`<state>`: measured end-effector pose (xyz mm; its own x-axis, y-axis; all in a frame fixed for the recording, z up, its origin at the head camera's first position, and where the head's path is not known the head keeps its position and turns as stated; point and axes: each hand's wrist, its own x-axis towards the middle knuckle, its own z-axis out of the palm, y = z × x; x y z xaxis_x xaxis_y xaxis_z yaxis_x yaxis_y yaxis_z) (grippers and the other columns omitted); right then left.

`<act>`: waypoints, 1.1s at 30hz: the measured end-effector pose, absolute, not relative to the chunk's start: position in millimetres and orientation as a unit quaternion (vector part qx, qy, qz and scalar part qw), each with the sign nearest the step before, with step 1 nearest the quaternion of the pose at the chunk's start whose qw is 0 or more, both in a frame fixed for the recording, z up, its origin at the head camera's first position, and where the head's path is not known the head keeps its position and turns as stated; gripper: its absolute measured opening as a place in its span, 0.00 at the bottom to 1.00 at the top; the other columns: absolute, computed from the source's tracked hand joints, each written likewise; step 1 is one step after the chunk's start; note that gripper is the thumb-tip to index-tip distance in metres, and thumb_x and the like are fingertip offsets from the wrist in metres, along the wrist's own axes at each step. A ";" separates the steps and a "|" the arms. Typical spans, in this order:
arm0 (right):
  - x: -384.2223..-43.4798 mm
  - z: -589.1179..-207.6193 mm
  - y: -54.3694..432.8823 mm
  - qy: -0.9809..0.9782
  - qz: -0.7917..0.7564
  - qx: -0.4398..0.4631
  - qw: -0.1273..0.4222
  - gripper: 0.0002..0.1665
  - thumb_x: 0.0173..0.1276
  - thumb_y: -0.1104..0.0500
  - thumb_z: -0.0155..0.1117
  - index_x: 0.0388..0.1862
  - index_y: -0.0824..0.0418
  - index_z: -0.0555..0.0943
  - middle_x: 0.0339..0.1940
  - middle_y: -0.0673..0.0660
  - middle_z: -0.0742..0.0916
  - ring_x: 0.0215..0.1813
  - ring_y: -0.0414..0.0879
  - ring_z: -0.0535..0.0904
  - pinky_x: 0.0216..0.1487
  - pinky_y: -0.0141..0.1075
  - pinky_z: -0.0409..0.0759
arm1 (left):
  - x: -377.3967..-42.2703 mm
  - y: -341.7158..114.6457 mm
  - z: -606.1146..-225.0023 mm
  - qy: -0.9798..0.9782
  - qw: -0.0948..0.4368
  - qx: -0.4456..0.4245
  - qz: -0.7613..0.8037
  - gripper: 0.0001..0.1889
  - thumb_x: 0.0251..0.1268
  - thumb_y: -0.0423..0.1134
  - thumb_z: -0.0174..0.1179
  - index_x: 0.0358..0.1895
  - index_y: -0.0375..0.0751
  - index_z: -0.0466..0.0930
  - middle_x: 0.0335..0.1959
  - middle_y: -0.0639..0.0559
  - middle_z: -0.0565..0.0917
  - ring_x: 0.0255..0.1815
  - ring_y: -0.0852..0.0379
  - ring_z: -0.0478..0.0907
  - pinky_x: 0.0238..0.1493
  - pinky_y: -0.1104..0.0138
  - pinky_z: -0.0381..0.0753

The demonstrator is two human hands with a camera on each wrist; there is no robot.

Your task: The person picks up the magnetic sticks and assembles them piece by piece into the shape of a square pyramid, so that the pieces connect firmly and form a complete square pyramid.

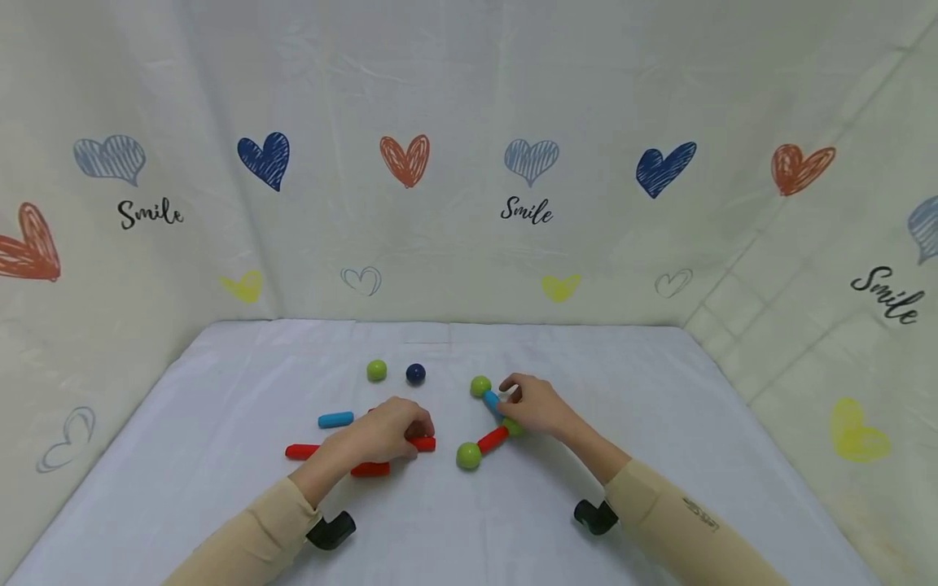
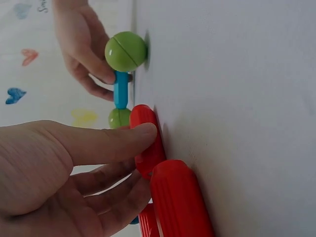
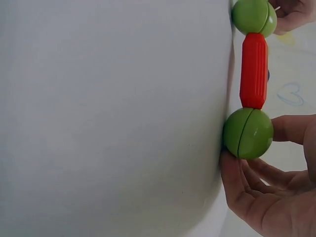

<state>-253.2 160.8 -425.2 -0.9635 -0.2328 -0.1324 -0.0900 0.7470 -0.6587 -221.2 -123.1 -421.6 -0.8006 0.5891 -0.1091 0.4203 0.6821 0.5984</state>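
My left hand (image 1: 392, 427) pinches a red toy building stick (image 2: 147, 140) between thumb and fingers, close to the table. Another red stick (image 2: 180, 200) lies just under that hand. To the right is a bent chain: a green ball (image 1: 480, 386), a blue stick (image 1: 491, 400), a corner green ball (image 3: 248, 133), a red stick (image 1: 493, 440) and a front green ball (image 1: 469, 456). My right hand (image 1: 538, 404) pinches the blue stick at its corner end, fingers close around the corner ball. Part of that grip is hidden behind the ball in the right wrist view.
A loose green ball (image 1: 377, 370) and a dark blue ball (image 1: 415, 373) lie at the back. Left of my left hand are a blue stick (image 1: 335, 420) and a red stick (image 1: 301, 452). White cloth covers the table (image 1: 623, 366), with a printed curtain behind.
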 end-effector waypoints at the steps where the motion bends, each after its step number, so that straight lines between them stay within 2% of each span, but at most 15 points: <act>1: -252.3 -425.4 161.8 0.929 -0.344 -0.087 0.102 0.21 0.69 0.60 0.68 0.58 0.66 0.80 0.38 0.55 0.84 0.39 0.48 0.79 0.40 0.39 0.81 | -221.1 -122.8 -421.8 0.905 0.146 0.282 0.283 0.16 0.58 0.27 0.74 0.49 0.43 0.86 0.40 0.56 0.84 0.43 0.55 0.79 0.48 0.58 0.83; 10: -252.5 -428.1 163.2 0.924 -0.357 -0.079 0.108 0.29 0.71 0.55 0.69 0.67 0.66 0.74 0.40 0.56 0.84 0.38 0.47 0.80 0.43 0.41 0.82 | -220.8 -122.7 -423.3 0.904 0.141 0.288 0.284 0.15 0.60 0.26 0.72 0.49 0.42 0.86 0.40 0.55 0.85 0.42 0.55 0.79 0.49 0.58 0.83; 15: -254.7 -429.1 161.9 0.917 -0.375 -0.090 0.107 0.33 0.70 0.58 0.70 0.71 0.66 0.72 0.40 0.55 0.84 0.38 0.47 0.80 0.41 0.40 0.81 | -221.7 -120.6 -423.1 0.902 0.136 0.291 0.288 0.15 0.61 0.26 0.71 0.49 0.42 0.86 0.41 0.55 0.85 0.43 0.55 0.80 0.50 0.58 0.83; 21: -253.2 -432.4 160.9 0.914 -0.384 -0.081 0.104 0.30 0.69 0.59 0.71 0.68 0.63 0.76 0.37 0.54 0.84 0.37 0.47 0.80 0.40 0.39 0.81 | -225.6 -117.8 -424.3 0.905 0.130 0.286 0.286 0.14 0.62 0.27 0.71 0.50 0.42 0.86 0.42 0.56 0.85 0.42 0.57 0.79 0.50 0.60 0.83; 33: -246.2 -436.8 161.6 0.897 -0.425 -0.062 0.102 0.30 0.65 0.60 0.75 0.64 0.66 0.76 0.35 0.55 0.84 0.30 0.45 0.82 0.34 0.38 0.83 | -237.9 -109.6 -424.9 0.908 0.115 0.259 0.308 0.14 0.64 0.29 0.70 0.52 0.44 0.86 0.44 0.56 0.84 0.46 0.55 0.79 0.53 0.58 0.83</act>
